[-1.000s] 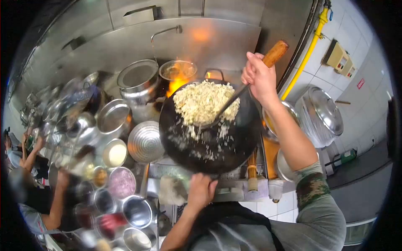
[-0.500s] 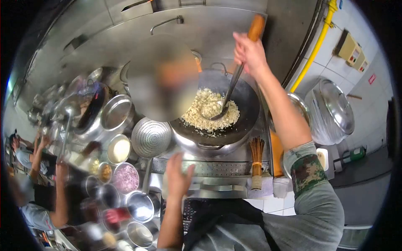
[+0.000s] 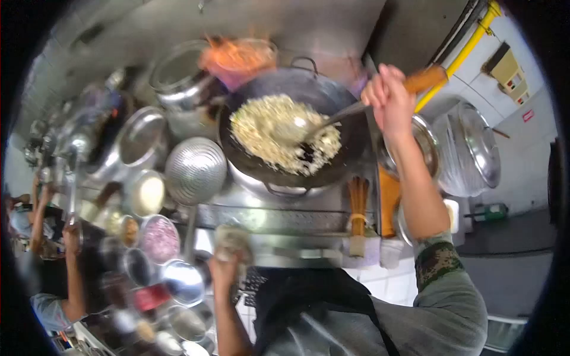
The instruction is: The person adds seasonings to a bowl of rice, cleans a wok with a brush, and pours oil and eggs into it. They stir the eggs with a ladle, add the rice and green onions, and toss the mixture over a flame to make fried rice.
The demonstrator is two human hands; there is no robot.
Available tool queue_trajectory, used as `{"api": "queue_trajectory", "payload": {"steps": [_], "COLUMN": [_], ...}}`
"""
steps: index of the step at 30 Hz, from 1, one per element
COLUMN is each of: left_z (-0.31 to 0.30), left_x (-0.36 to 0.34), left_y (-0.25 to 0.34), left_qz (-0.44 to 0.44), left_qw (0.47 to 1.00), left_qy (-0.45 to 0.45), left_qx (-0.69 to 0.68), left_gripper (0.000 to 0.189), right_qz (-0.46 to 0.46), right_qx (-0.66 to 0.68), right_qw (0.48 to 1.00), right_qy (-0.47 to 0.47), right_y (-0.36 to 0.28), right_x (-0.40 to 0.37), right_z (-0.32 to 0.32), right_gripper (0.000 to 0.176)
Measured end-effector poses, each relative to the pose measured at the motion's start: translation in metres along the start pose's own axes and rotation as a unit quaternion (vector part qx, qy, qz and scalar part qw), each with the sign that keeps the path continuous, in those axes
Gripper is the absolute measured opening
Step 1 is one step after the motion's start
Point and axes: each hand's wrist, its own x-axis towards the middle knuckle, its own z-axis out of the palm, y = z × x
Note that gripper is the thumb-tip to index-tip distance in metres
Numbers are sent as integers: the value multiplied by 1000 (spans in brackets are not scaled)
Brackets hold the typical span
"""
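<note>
My right hand (image 3: 392, 101) is wrapped round the wooden-handled ladle (image 3: 350, 111). Its bowl rests among the pale fried rice (image 3: 261, 127) in the black wok (image 3: 350, 142), and the handle slants up to the right. In front of the stove, my left hand (image 3: 224, 270) is closed on what looks like a folded, beige cloth (image 3: 233, 238), smeared by motion. Just left of the wok lies a perforated strainer (image 3: 196, 169), its handle pointing down towards my left hand. A bamboo wok brush (image 3: 357, 210) stands right of the wok's near edge.
Bowls of chopped pink onion (image 3: 160, 238) and white stuff (image 3: 148, 194) stand at left among metal pots. Behind the wok sits a container of orange food (image 3: 240, 56). A lidded pot (image 3: 478, 145) stands at right. At far left a co-worker's hand (image 3: 71, 234) holds a ladle.
My right hand has moved down and right, tilting the ladle lower and sweeping its bowl left through the rice. My left hand, open before, has closed on the cloth. The view has shifted.
</note>
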Motion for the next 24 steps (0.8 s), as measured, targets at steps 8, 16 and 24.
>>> {"api": "queue_trajectory", "payload": {"steps": [8,16,24], "left_z": [34,94,107], "left_x": [8,61,61], "left_y": [78,191,221], "left_qz": [-104,-90,-110], "left_qw": [729,828,795], "left_qy": [-116,-262,-225], "left_qx": [-667,-487,-552], "left_gripper": [47,59,24], "right_qz": [397,549,293], "right_qx": [-44,-137,-760], "right_qw": [915,816,524], "right_qy": [54,-115,-249], "right_y": [-52,-39,-52], "right_x": [-192,-160,-182], "right_z": [-5,-2,-35], "right_gripper": [71,35,59]}}
